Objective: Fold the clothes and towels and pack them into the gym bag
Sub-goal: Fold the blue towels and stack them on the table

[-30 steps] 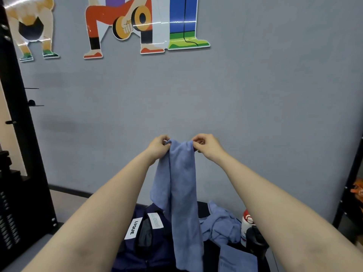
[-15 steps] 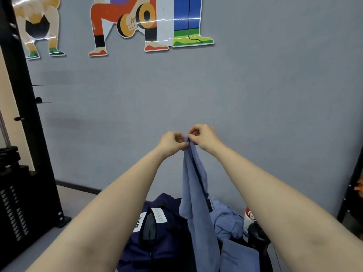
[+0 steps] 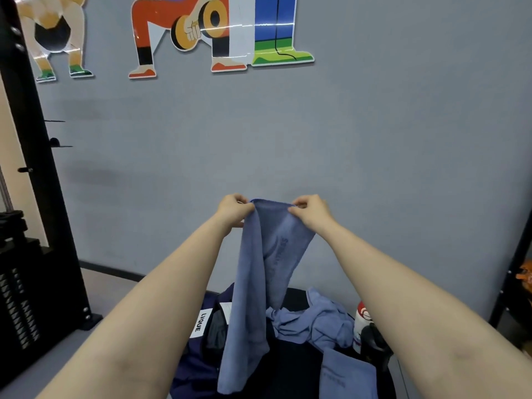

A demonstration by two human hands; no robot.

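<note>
Over on the far left there's a black weight rack (image 3: 34,254) against the grey wall (image 3: 374,139), with cartoon gym stickers (image 3: 184,33) stuck up high. Then the left hand (image 3: 233,210) is raised out in front, fingers curled in and pinching the left top corner of a blue towel (image 3: 259,283). The top edge of the towel runs straight across between the two sets of fingers, and the rest hangs down below them in a long drape, partly doubled over itself. The right hand (image 3: 311,210) is just across from the left, fingers also curled tight and pinching the other top corner. Way down under the fingers sits a navy gym bag (image 3: 198,358) with a white LVQUE label (image 3: 200,322), and the towel's bottom end dangles in front of it. To the right of that lies a crumpled blue cloth (image 3: 319,321), a folded blue towel (image 3: 345,375) closer to the camera, and a white and red bottle (image 3: 361,321) with a black object right beside it, can't tell what.
</note>
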